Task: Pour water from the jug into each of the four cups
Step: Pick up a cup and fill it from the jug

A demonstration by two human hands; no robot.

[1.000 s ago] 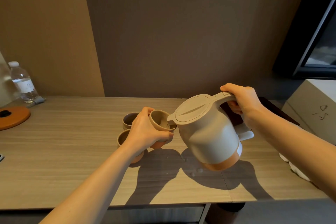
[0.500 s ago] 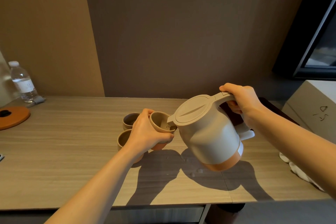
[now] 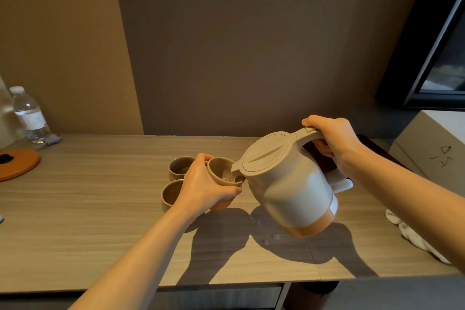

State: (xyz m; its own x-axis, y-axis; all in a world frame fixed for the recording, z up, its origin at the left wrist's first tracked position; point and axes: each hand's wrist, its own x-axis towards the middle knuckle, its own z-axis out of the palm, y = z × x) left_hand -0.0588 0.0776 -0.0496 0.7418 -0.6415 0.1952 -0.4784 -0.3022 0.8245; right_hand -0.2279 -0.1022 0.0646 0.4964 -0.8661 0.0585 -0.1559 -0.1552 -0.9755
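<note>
My right hand (image 3: 331,141) grips the handle of a pale jug (image 3: 289,184) with an orange base, tilted left in the air. Its spout hangs over the rim of a beige cup (image 3: 219,171), and water shows inside that cup. My left hand (image 3: 203,186) holds this cup lifted off the table, fingers curled round its side. Two more cups stand on the table behind my left hand: one at the back (image 3: 180,166), one nearer (image 3: 171,192). A fourth cup is hidden from view.
The wooden table (image 3: 88,221) has a few water drops under the jug. A water bottle (image 3: 29,116) and an orange round mat (image 3: 18,163) sit far left. A white cloth (image 3: 412,234) lies at the right edge beside a pale box (image 3: 432,148).
The jug and the held cup have stayed almost still. The water level in the cup has risen slightly.
</note>
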